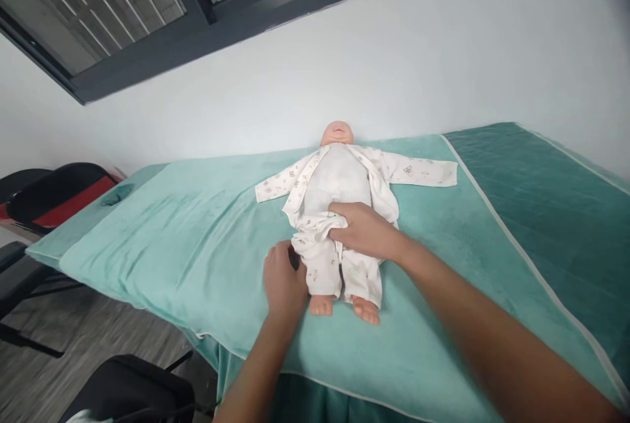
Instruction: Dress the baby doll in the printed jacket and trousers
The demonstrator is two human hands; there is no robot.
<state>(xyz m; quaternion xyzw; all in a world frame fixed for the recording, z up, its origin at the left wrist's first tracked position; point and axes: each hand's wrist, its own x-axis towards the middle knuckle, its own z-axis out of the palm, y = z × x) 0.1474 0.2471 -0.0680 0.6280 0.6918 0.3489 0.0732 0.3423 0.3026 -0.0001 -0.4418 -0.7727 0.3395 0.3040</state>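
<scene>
Both hands meet at the waist of the baby doll [336, 177], lying head-away on the towel-covered massage bed [197, 226]: right hand [365, 231] bunches the romper [322, 259], left hand [284, 280] pinches its hip edge.

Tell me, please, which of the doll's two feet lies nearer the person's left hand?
The foot on the picture's left, just beside the left hand; the other foot lies farther right.

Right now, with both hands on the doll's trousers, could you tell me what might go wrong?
The doll lies near the towel's front edge, feet close to it; a tug could slide it off. The right hand bunches the trousers at the waist, so fabric may snag. The open shirt could ride up.
</scene>
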